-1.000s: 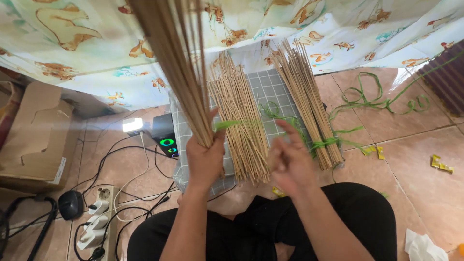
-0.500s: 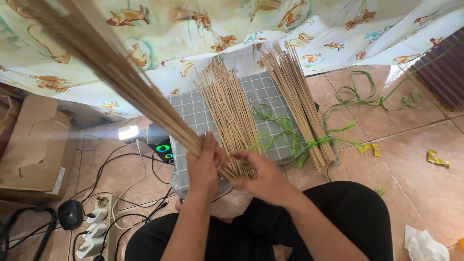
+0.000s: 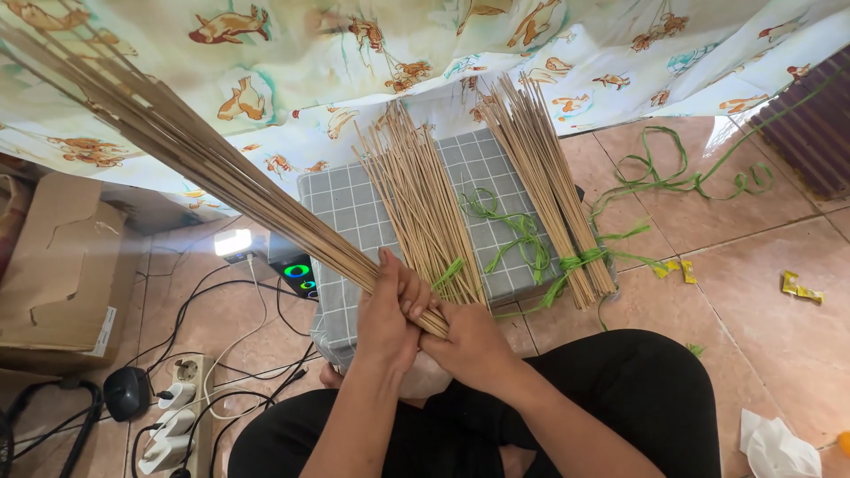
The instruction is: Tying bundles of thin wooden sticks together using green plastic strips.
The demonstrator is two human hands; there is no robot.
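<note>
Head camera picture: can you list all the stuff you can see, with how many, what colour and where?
held stick bundle: one, tan, slanting up left from both hands
loose stick pile: one, tan, on the cushion
tied stick bundle: one, tan, cushion's right edge
cushion: one, grey checked, floor centre
green strips: several, cushion and floor
cloth: one, pale with animal prints, top
cardboard box: one, brown, left
power strip: one, white, bottom left
left hand: grips held bundle
right hand: at bundle's end

A grey checked cushion is set on the tiled floor just beyond the grip. Two stick bundles and green ribbon are laid on it; yellow scraps are scattered well right.
</note>
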